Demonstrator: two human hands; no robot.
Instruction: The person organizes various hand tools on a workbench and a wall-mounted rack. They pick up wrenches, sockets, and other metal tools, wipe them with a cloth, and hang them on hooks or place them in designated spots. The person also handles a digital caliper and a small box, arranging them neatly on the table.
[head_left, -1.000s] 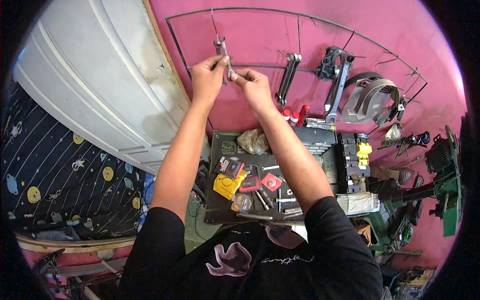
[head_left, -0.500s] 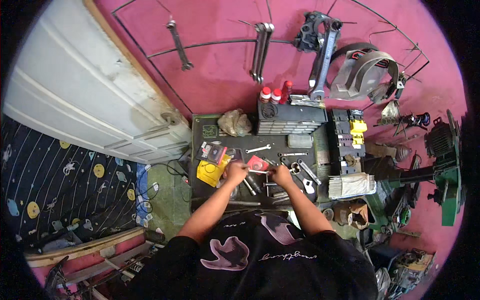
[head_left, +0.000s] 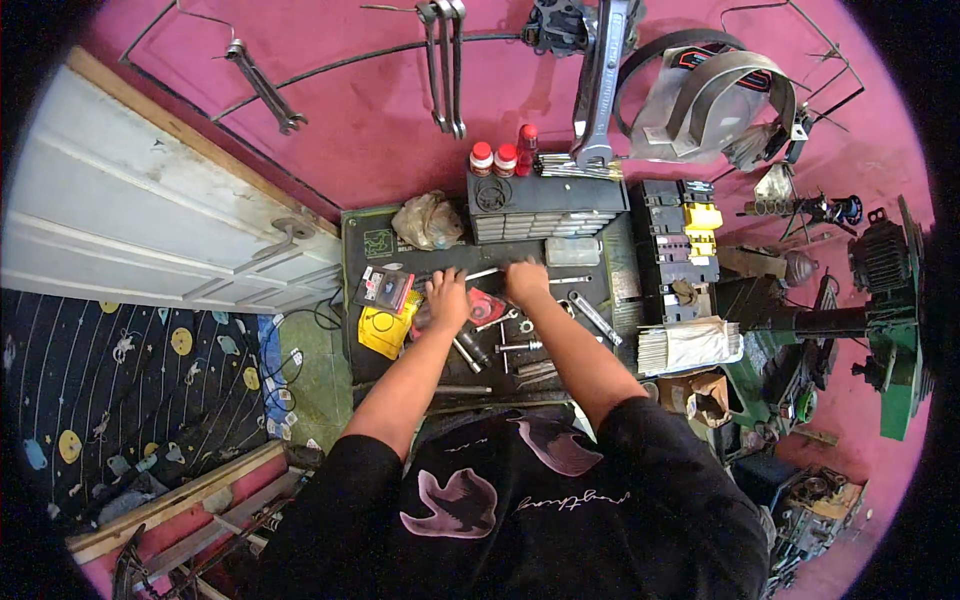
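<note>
On the dark workbench (head_left: 370,388), a silver wrench (head_left: 482,273) lies crosswise between my two hands. My left hand (head_left: 447,295) is at its left end, fingers stretched out and apart over the bench. My right hand (head_left: 525,282) closes on the wrench's right end, its fingertips partly hidden. Just below, between my forearms, lies a second wrench (head_left: 494,321) beside a toothed ring (head_left: 526,326). Under and beside my left hand are red packaging (head_left: 487,306), a yellow packet (head_left: 384,331) and a dark flat pack (head_left: 385,289).
A grey drawer cabinet (head_left: 545,205) with red-capped bottles (head_left: 481,158) stands at the back. A clear plastic box (head_left: 573,251), a crumpled bag (head_left: 428,221) and a long wrench (head_left: 596,318) lie around the bench. Black and yellow electrical parts (head_left: 703,216) line the right side; a white door (head_left: 200,200) is left.
The view has shifted. Both hands have moved farther back on the bench, from the wrench they held between them to another wrench. The first one appears to lie on the bench.
</note>
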